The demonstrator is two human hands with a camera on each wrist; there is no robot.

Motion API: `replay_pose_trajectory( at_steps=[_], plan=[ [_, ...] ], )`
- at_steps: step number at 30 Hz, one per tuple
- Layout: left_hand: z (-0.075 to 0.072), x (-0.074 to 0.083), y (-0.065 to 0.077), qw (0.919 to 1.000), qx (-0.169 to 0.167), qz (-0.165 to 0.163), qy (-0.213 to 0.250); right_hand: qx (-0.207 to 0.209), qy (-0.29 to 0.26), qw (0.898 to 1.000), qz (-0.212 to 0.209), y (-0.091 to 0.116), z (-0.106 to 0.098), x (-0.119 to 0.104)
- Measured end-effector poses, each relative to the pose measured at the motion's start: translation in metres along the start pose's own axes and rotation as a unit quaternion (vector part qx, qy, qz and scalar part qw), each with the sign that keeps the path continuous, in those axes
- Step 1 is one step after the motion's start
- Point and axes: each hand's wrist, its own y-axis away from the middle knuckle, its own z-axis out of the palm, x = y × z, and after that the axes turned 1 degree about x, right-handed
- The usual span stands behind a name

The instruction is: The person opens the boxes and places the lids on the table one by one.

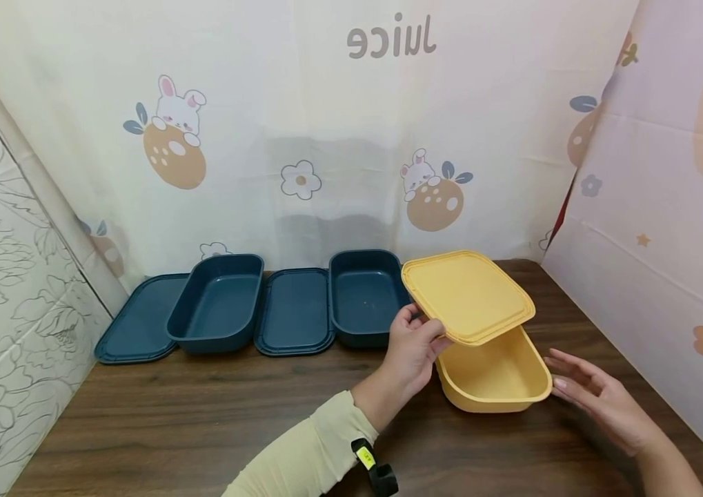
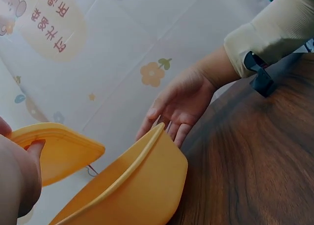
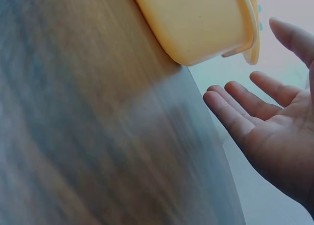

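My left hand pinches the near left corner of a yellow lid, thumb on one face and fingers on the other. The lid hangs tilted over the far part of a yellow food container, which stands on the table with its inside partly covered from view. Beside the container's right wall is my right hand, its fingers extended and slightly bent, holding nothing. In the right wrist view the palm of the right hand faces the yellow container, with a gap between fingertips and wall.
Left of the yellow container stands a dark blue container, then a blue lid, another blue container and a second blue lid, all along the back of the wooden table. Printed cloth hangs behind.
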Motion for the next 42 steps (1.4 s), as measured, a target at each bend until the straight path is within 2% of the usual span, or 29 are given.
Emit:
replay_pose_trajectory(
  at_steps=[2, 5, 9, 13, 17, 23, 36, 42],
  plan=[
    [0.003, -0.001, -0.001, 1.0, 0.004, 0.001, -0.003, 0.013, 0.014, 1.0, 0.001, 0.001, 0.0, -0.002],
    [0.008, -0.002, -0.003, 0.9998, 0.015, 0.004, -0.011, 0.036, 0.074, 0.997, 0.009, 0.002, -0.001, -0.005],
    [0.015, -0.003, -0.005, 0.9992, 0.036, 0.004, -0.016, 0.064, 0.174, 0.982, 0.023, 0.004, 0.0, -0.009],
    [0.022, -0.005, -0.008, 0.9987, 0.047, 0.01, -0.014, 0.078, 0.219, 0.972, 0.023, 0.005, 0.001, -0.01],
    [0.032, -0.008, -0.011, 0.998, 0.057, 0.02, -0.016, 0.082, 0.233, 0.969, 0.021, 0.007, -0.002, -0.011],
    [0.047, -0.012, -0.013, 0.9968, 0.078, 0.015, -0.013, 0.092, 0.232, 0.968, 0.014, 0.008, -0.009, -0.011],
    [0.067, -0.03, -0.018, 0.9956, 0.092, 0.017, 0.0, 0.1, 0.221, 0.97, -0.009, 0.013, -0.019, -0.008],
    [0.077, -0.04, -0.024, 0.9951, 0.093, 0.033, -0.007, 0.116, 0.226, 0.967, -0.009, 0.013, -0.02, -0.009]
  ],
)
